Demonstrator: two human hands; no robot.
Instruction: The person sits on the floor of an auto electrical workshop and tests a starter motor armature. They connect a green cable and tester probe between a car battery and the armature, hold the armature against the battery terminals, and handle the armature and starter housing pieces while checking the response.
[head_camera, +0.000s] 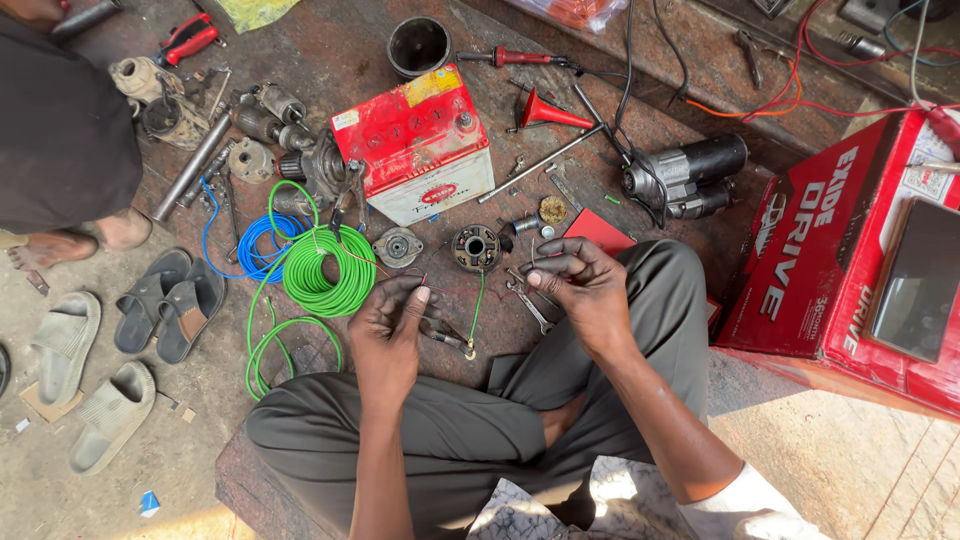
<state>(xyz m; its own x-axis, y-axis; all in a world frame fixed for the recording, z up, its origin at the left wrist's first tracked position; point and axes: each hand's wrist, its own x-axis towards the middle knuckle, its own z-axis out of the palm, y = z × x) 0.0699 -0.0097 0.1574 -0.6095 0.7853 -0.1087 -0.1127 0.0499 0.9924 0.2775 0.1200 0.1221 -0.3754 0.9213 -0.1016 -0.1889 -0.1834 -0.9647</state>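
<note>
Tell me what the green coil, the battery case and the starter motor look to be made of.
Green wire coil: glossy plastic insulation by its sheen; the core is hidden. Car battery: moulded plastic case, red top over white base, scuffed and dusty. Starter motor: likely metal, with a dull grey cast housing and a darker painted cylinder.

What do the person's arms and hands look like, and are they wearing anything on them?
Both arms are bare right down to the fingers. The left hand and right hand have no gloves, rings or watch that I can see. A bit of light, pale sleeve shows high up on the right arm. The left arm's sleeve is out of view.
</note>
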